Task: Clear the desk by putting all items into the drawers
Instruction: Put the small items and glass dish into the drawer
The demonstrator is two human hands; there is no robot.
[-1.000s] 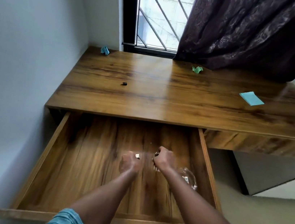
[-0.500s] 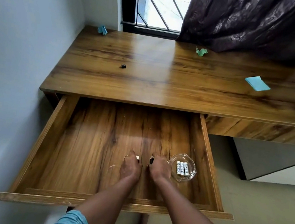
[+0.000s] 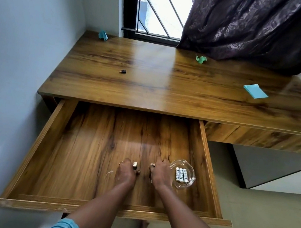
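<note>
- Pulled-out wooden drawer (image 3: 82, 152): left hand (image 3: 125, 174) pinches a small silver USB plug (image 3: 134, 164); right hand (image 3: 160, 175), fingers curled, lies just beside a clear glass dish (image 3: 188, 184) holding three white batteries (image 3: 181, 175).
- Glossy wooden desk top (image 3: 168, 93): blue paper pad (image 3: 255, 91).

Surroundings as I see them from the head view. Top centre: a window (image 3: 156, 8) with a dark frame and slanted bars, daylight behind it. Top right: a dark purple curtain (image 3: 254, 26), creased and glossy, hanging over the window's right part. Left: a pale wall (image 3: 18, 56). Lower right: a greenish floor (image 3: 265, 226) and a grey-and-white cabinet (image 3: 277, 170) standing on it.
</note>
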